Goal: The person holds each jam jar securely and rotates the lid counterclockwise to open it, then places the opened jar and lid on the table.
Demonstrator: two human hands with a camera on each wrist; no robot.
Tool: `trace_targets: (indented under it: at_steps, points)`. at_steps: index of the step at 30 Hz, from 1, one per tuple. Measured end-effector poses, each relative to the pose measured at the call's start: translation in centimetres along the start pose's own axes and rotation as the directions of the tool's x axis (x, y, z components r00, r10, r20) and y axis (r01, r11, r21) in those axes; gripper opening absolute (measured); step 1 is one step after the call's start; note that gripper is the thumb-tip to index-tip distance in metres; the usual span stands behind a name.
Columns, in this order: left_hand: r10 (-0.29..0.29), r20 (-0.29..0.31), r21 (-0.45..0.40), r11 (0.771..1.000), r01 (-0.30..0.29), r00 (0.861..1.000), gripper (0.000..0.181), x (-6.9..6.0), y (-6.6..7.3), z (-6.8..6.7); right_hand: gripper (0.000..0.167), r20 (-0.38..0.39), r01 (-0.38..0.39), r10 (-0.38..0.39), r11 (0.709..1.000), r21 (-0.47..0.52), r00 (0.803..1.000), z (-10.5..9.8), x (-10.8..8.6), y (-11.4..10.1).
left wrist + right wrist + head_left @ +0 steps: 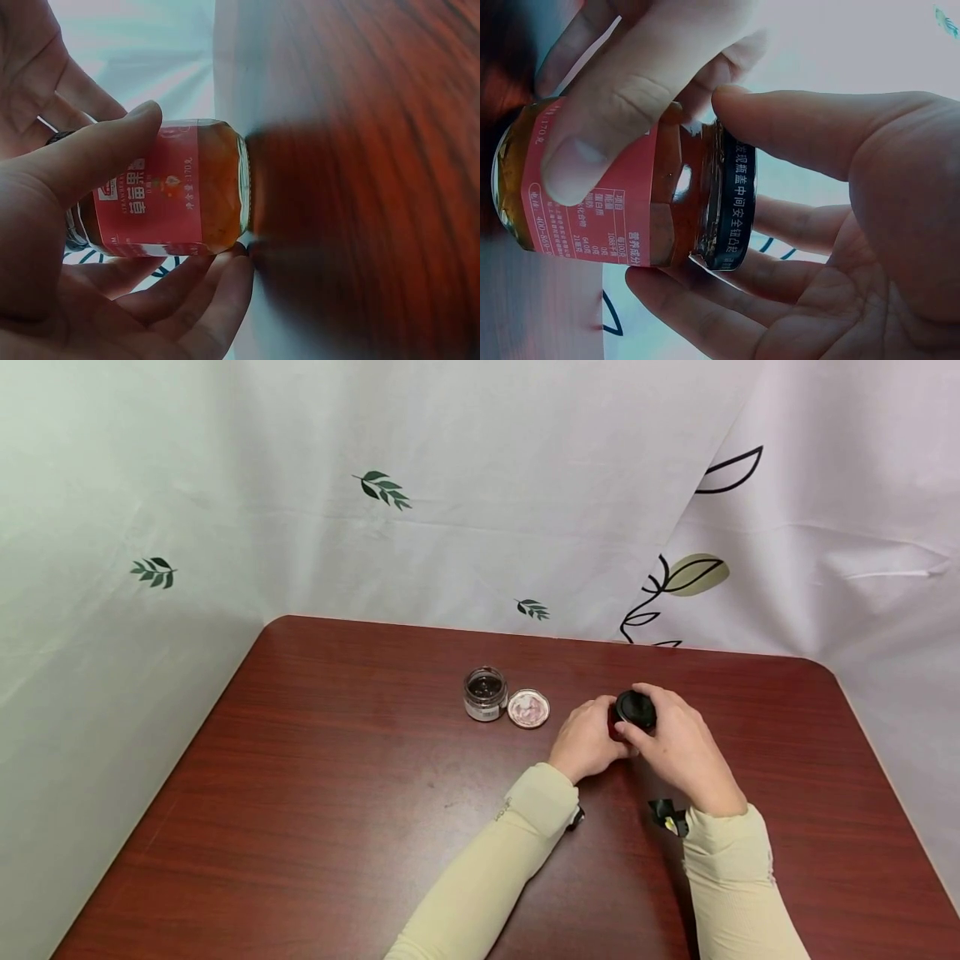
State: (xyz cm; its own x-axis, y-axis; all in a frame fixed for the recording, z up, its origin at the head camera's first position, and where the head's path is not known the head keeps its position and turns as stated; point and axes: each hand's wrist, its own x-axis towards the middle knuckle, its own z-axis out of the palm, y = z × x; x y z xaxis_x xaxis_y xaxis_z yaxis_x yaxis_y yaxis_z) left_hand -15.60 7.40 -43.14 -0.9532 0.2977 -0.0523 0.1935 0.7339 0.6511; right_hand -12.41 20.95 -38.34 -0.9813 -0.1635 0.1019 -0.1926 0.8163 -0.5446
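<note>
A glass jam jar (176,199) with a red label and orange-red contents stands upright on the table. My left hand (588,739) grips its body, the thumb lying across the label in both wrist views. The black lid (731,202) sits on the jar's mouth. My right hand (682,743) holds this lid from the right, its thumb against the near edge and fingers round the other side. To the left of my hands stands a second jar (485,700), lidless, with dark contents. A loose lid (528,708) lies inside-up beside it, pale and stained.
The dark red wooden table (300,793) has rounded back corners. Behind it hangs a white curtain (465,485) with leaf patterns. A black strap (667,817) sticks out near my right wrist.
</note>
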Motion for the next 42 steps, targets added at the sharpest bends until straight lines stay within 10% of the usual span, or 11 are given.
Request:
trace_targets:
  at_steps: [42]
  points:
    - [0.026,0.01,-0.04,0.999,-0.025,1.0,0.063,0.17,-0.59,-0.37,0.054,-0.084,0.063,-0.061,0.998,0.018,0.995,0.76,0.08,0.11]
